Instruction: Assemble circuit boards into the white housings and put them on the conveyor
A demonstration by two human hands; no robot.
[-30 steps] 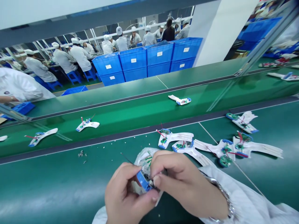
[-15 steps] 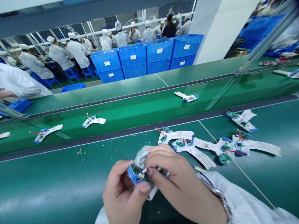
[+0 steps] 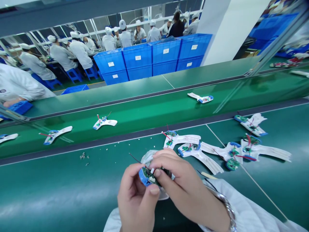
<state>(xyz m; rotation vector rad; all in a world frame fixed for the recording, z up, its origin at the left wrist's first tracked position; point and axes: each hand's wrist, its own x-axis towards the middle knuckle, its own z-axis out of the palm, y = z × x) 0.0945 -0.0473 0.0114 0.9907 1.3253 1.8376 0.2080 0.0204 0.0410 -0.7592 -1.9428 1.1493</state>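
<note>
In the head view, lower centre, the left hand (image 3: 137,198) clamps a blue-rimmed circuit board (image 3: 145,177); the right hand (image 3: 184,183) pinches a small white plug (image 3: 152,170) over it. Steadying the rim and handling the plug gently should suit.

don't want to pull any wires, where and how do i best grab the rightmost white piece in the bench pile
Likely best: pinch the rightmost white piece by its long bare arm, coming from the right. That arm points right, clear of the other pieces, while the left end carries a green board and red wire, and crowds its neighbour.
</note>
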